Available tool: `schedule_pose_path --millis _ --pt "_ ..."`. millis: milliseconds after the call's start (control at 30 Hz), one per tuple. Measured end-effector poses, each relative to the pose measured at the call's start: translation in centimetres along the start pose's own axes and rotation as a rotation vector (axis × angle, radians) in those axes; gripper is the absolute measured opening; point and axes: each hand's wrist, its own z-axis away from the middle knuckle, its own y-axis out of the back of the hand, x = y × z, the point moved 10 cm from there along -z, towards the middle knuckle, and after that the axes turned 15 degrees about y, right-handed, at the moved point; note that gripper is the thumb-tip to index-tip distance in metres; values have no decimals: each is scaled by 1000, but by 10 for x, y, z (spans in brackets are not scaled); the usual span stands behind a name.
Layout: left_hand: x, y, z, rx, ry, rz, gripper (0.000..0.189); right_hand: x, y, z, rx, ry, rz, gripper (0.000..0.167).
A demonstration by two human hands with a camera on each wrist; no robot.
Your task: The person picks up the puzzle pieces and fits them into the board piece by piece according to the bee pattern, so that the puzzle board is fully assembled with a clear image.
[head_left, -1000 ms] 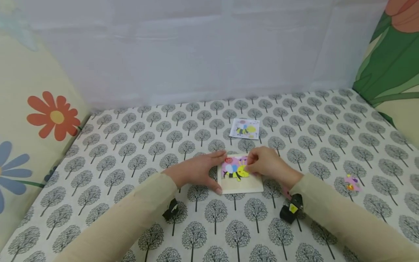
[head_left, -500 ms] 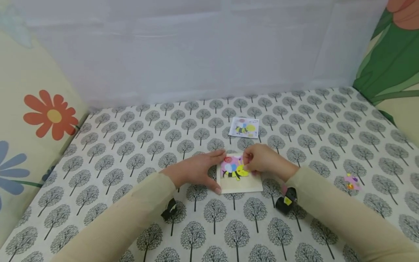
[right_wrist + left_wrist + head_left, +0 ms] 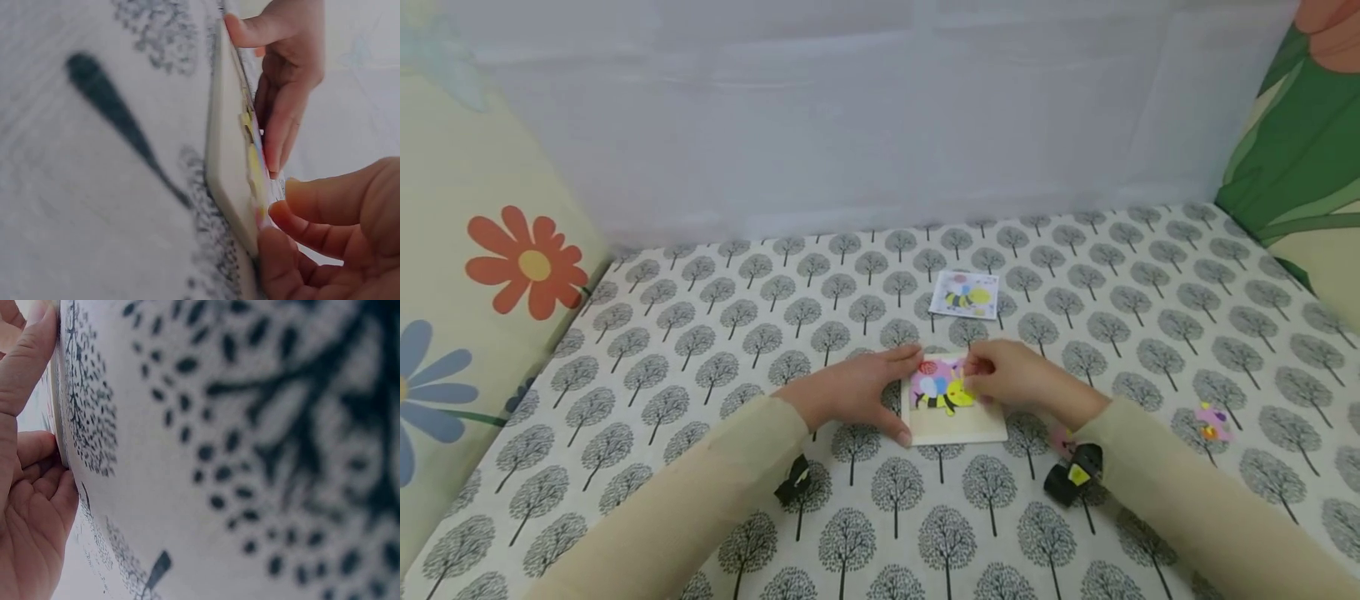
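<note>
A pale square puzzle board (image 3: 958, 427) lies on the cloth, its upper part filled with bee picture pieces (image 3: 942, 392) in yellow, black, pink and blue; its lower strip shows bare. My left hand (image 3: 857, 392) grips the board's left side, thumb at the near corner and fingers at the far one. In the left wrist view, that hand's curled fingers (image 3: 47, 447) meet the board's edge. At the upper right of the picture, my right hand (image 3: 1011, 375) pinches a puzzle piece with thumb and forefinger. The fingers (image 3: 325, 200) mostly hide this piece in the right wrist view.
A printed bee card (image 3: 966, 294) lies behind the board. One loose pink puzzle piece (image 3: 1213, 422) sits far right on the tree-patterned cloth (image 3: 737, 500); another pink piece (image 3: 1062, 440) is partly hidden by my right wrist. A white backdrop (image 3: 850, 125) stands behind.
My right hand shifts slightly left over the picture's upper right corner, then a little back right. The left hand stays on the board. The view sways slightly.
</note>
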Motion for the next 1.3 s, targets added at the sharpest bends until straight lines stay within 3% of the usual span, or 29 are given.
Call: schedule_pose_path --millis 233,567,800,1000,1300 --pt "-1 -2 0 -3 10 -3 108 5 6 8 16 47 -157 12" --pt "-1 -1 1 5 18 -1 108 2 25 26 29 100 -121 18" --pt "-1 0 1 7 21 -6 108 -6 31 43 -12 142 -187 28" --pt "-1 0 1 8 20 -11 109 -2 36 55 -15 165 -176 31" --pt "0 0 2 5 14 -13 108 8 38 69 -34 124 -254 45"
